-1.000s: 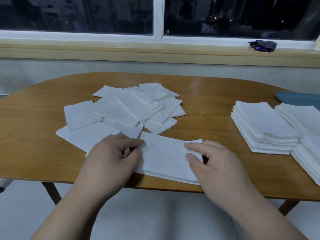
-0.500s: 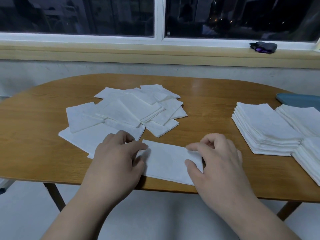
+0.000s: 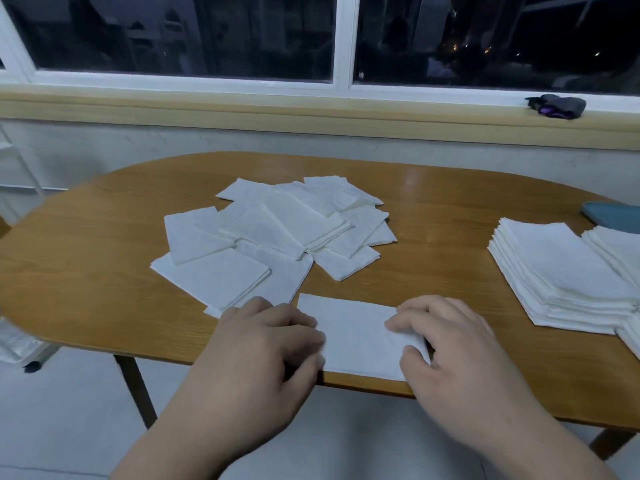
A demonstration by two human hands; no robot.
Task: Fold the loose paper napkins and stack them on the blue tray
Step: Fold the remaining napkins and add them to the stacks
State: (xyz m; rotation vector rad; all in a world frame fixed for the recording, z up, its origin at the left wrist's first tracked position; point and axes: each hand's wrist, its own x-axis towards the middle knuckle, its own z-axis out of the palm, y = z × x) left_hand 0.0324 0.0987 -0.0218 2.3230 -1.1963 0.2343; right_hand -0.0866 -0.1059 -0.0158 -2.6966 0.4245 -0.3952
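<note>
**A:** Where's the one being worked on?

**B:** The folded napkin (image 3: 356,336) lies flat as a long strip at the near edge of the table (image 3: 86,271), right between the two hands. The left hand (image 3: 263,355) covers its left end, fingers curled, with the index tip and thumb closed on the paper. The right hand (image 3: 453,348) is at its right end. Its index finger is on top and its thumb at the near side, pinching that edge, which sits slightly raised.

**A:** And the rest, going from that napkin?

**B:** Just beyond it and to its left the loose pile (image 3: 277,230) spreads flat, and the nearest sheet reaches the left hand's knuckles. Well apart to its right is the first stack (image 3: 561,271), resting on the wood. The second stack (image 3: 620,251) and third stack (image 3: 632,337) are further right still. Beyond those stacks shows a corner of the blue tray (image 3: 613,213). I can't tell whether any stack rests on it.

**A:** Counts?

**B:** One napkin in hand, two hands, one tray. There are three stacks, and the frame edge cuts off the last two. The loose sheets overlap too much for a sure count, but there are roughly a dozen.
</note>
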